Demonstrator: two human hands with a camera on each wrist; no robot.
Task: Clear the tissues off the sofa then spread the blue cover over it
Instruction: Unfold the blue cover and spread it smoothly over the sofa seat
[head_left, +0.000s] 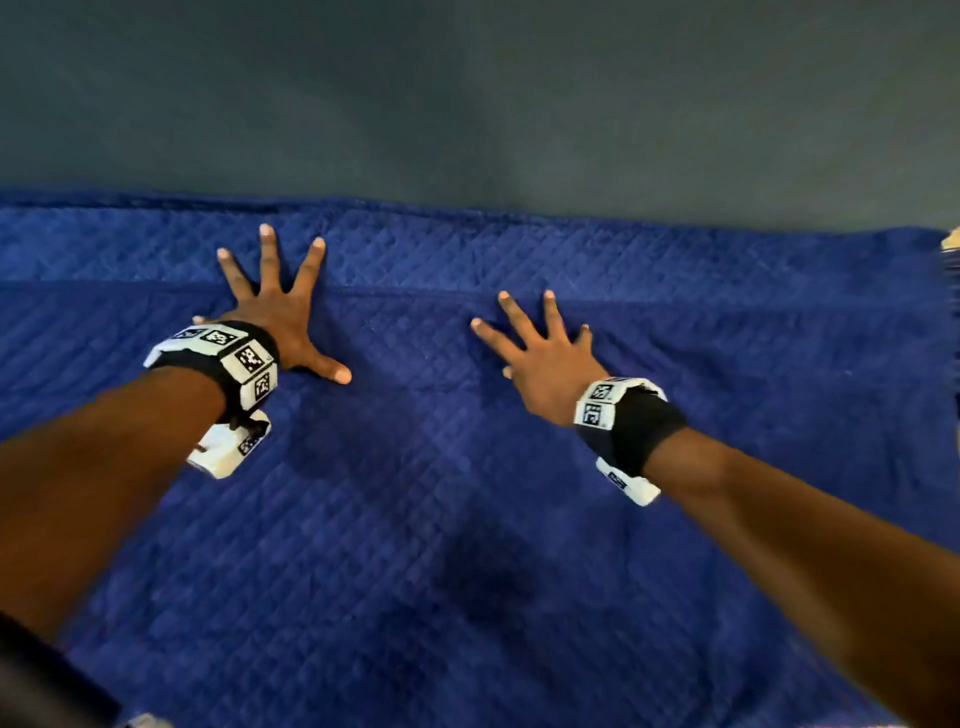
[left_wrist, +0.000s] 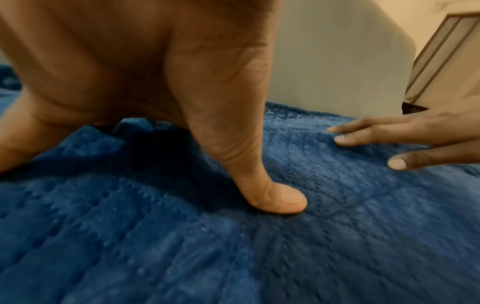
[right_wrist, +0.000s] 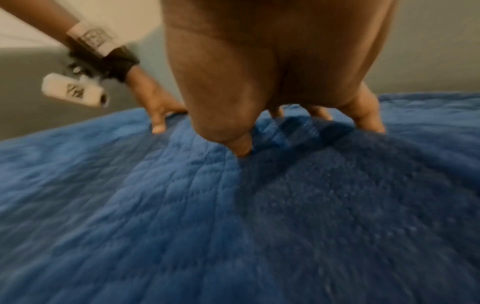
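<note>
A quilted blue cover (head_left: 467, 493) lies spread across the sofa seat and fills most of the head view. My left hand (head_left: 283, 306) presses flat on it with fingers splayed wide, near the crease where the seat meets the backrest. My right hand (head_left: 540, 348) also lies flat on the cover with straight spread fingers, a little nearer to me and to the right. In the left wrist view my thumb (left_wrist: 275, 197) pushes into the cover (left_wrist: 233, 246). The right wrist view shows my fingertips (right_wrist: 369, 121) on the blue cover (right_wrist: 233, 226). No tissues are in view.
The grey sofa backrest (head_left: 467, 104) rises behind the cover's far edge. A pale object (head_left: 950, 241) peeks in at the right edge. In the left wrist view a wooden frame (left_wrist: 441, 57) stands against a wall beyond the sofa.
</note>
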